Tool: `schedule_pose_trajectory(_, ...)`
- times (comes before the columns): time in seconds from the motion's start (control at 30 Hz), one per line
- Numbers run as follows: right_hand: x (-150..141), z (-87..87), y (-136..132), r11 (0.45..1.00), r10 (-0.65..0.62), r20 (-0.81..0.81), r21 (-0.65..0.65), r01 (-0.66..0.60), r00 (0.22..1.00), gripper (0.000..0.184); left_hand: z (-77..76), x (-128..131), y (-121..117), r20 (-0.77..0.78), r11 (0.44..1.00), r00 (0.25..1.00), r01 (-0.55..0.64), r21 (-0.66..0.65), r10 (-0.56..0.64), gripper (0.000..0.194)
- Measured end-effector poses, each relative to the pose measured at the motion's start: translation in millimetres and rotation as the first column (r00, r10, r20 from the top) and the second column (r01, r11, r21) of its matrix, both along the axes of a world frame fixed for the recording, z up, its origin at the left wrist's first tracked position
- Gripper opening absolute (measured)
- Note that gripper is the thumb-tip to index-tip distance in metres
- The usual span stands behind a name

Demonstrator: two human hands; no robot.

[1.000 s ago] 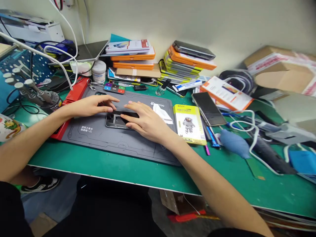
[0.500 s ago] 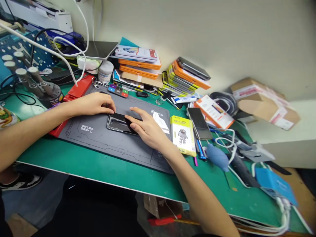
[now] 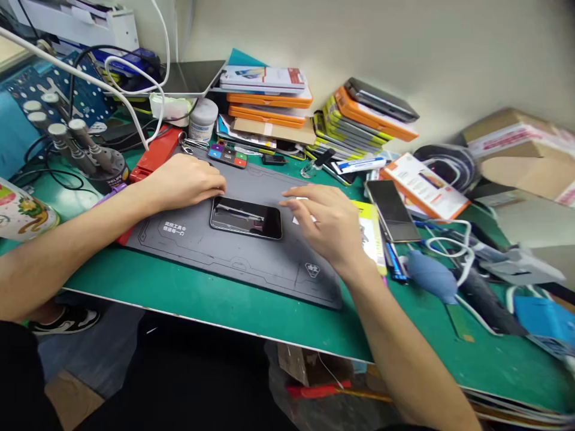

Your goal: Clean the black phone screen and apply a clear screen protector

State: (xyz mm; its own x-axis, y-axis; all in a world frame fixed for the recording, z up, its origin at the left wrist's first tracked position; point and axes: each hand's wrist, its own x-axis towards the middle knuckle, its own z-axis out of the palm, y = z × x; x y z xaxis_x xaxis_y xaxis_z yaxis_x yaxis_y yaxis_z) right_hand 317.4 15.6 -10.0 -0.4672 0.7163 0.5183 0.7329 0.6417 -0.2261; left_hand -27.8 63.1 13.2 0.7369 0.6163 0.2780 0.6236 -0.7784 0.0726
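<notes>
A smartphone (image 3: 247, 219) with a glossy dark screen lies flat on the grey work mat (image 3: 251, 263); its glass mirrors something overhead. My left hand (image 3: 195, 179) is closed at the phone's far left corner, thumb and fingers curled together. Whether it touches the phone or pinches something small, I cannot make out. Off the phone's right end hovers my right hand (image 3: 330, 221), fingers bent and slightly apart, nothing seen between them. Part of a white paper piece (image 3: 297, 219) shows behind its fingers. A yellow box (image 3: 371, 230) is partly hidden by that hand.
Boxes (image 3: 269, 99) are stacked along the wall. Screwdrivers in a round stand (image 3: 105, 167), a white jar (image 3: 203, 120) and a patterned cup (image 3: 22, 212) sit left. Another phone (image 3: 393, 211), a blue air blower (image 3: 431, 275) and cables crowd the right.
My right hand has lifted off the phone and moved right, uncovering the whole screen. My left hand stays by the phone's corner. The camera view has shifted.
</notes>
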Motion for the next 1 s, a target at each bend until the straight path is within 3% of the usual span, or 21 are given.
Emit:
schedule_pose_trajectory(0.07,18,-1.9,-1,0.998,-0.051,-0.022,0.031,0.051,0.998,0.040,0.7,0,-3,0.047,0.989,0.995,-0.091,0.116,0.086,0.056)
schedule_pose_trajectory(0.17,41,-9.7,1,0.996,-0.043,0.034,0.078,0.040,0.998,0.033,3.0,-2,-5,0.067,0.975,0.983,-0.181,0.132,0.173,0.072)
schedule_pose_trajectory(0.3,49,-17.2,-2,0.994,0.028,0.066,0.103,-0.035,0.997,0.029,7.1,-6,-1,0.025,0.959,0.965,-0.261,0.108,0.260,0.053)
schedule_pose_trajectory(0.37,43,-17.3,-8,0.991,0.068,0.065,0.110,-0.075,0.996,0.025,9.4,-7,0,0.035,0.969,0.972,-0.235,0.072,0.233,0.042)
schedule_pose_trajectory(0.47,29,-15.5,-18,0.984,0.106,0.086,0.136,-0.117,0.991,0.022,13.8,-7,0,-0.014,0.991,0.995,-0.095,0.094,0.097,0.039)
schedule_pose_trajectory(0.67,22,-13.3,-26,0.984,0.119,0.072,0.125,-0.127,0.990,0.022,16.9,-9,-1,-0.100,0.996,0.993,0.068,0.054,-0.062,0.047)
schedule_pose_trajectory(0.9,24,-10.6,-26,0.986,0.124,0.090,0.097,-0.133,0.988,0.027,17.0,-7,-2,-0.214,0.989,0.972,0.116,0.088,-0.095,0.079)
schedule_pose_trajectory(1.0,23,-11.1,-28,0.990,0.116,0.092,0.069,-0.122,0.989,0.029,17.9,-3,-6,-0.238,0.994,0.967,0.104,0.043,-0.091,0.081)
